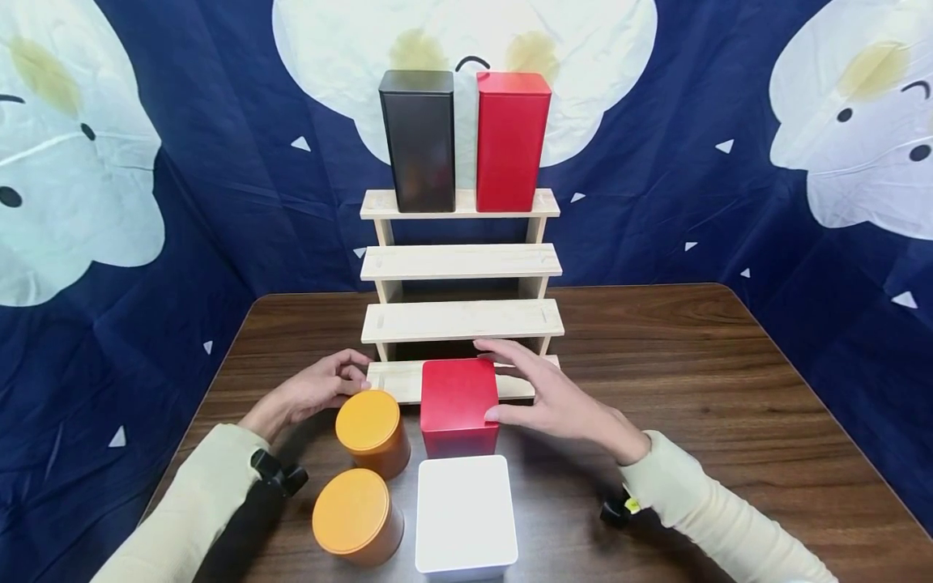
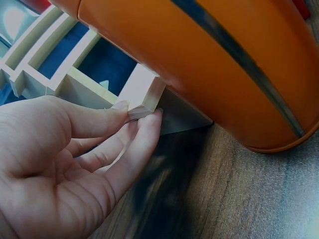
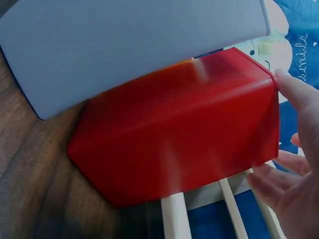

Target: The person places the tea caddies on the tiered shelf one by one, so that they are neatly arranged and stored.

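Observation:
My left hand [image 1: 324, 387] pinches the left end of the lowest board of a stepped wooden shelf [image 1: 462, 320], thumb above and fingers below. In the left wrist view that board end [image 2: 144, 94] shows between thumb and fingertips, beside an orange canister [image 2: 199, 64]. An upright red tin box [image 1: 459, 397] stands at the front of the shelf. My right hand [image 1: 550, 397] is spread about its top right, the thumb at the lid's edge and the other fingers at the far side. From the right wrist, the red box [image 3: 179, 129] shows its long side.
A white box [image 1: 466, 514] is just in front of the red one. Two orange canisters, one nearer [image 1: 353, 514] and one farther [image 1: 372, 425], stand to the left. On the top step are a black tin [image 1: 419, 146] and another red tin [image 1: 510, 146]. A blue cloth hangs behind.

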A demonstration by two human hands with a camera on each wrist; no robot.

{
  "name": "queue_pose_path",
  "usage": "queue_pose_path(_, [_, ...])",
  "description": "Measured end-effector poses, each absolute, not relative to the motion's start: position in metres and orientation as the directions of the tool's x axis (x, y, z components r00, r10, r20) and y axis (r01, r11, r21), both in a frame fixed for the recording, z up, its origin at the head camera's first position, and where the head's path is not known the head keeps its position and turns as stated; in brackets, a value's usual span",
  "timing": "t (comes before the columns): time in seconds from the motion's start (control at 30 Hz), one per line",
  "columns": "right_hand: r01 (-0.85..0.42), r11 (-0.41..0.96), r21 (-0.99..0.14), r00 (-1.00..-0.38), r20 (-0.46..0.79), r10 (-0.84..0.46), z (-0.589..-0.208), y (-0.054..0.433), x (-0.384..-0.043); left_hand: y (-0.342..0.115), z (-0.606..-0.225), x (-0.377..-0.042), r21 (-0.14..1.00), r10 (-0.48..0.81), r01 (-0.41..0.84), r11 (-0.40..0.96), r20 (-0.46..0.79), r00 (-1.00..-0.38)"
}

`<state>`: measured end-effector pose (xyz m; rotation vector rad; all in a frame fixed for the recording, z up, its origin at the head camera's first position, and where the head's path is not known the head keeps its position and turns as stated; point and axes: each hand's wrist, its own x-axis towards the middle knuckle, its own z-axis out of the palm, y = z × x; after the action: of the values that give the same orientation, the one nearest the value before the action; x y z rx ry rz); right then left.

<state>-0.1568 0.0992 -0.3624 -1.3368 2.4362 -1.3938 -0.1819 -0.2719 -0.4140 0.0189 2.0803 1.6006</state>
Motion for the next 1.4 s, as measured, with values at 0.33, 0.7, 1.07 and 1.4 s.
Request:
queue_pose_path(0.33, [-0.645, 0.277, -0.712, -0.628, 0.288, -0.723, -0.367, 0.102, -0.154, -0.272, -0.412, -0.181, 0.906, 0.314, -0.291, 0.307, -0.385, -0.868])
queue_pose_path(0.7, [-0.663, 0.307, -0.683, -0.616, 0.264, -0.742, -0.376, 0.100, -0.154, -0.272, -0.415, -0.181, 0.903, 0.306, -0.301, 0.307, -0.393, -0.867])
queue_pose_path(1.07, [-0.680, 0.325, -0.657, -0.624, 0.287, -0.727, -0.377, 0.100, -0.154, -0.271, -0.413, -0.181, 0.903, 0.304, -0.300, 0.306, -0.391, -0.868])
queue_pose_path(1.4, [-0.651, 0.296, -0.699, -0.631, 0.282, -0.723, -0.376, 0.099, -0.152, -0.272, -0.414, -0.181, 0.903, 0.312, -0.290, 0.316, -0.388, -0.867])
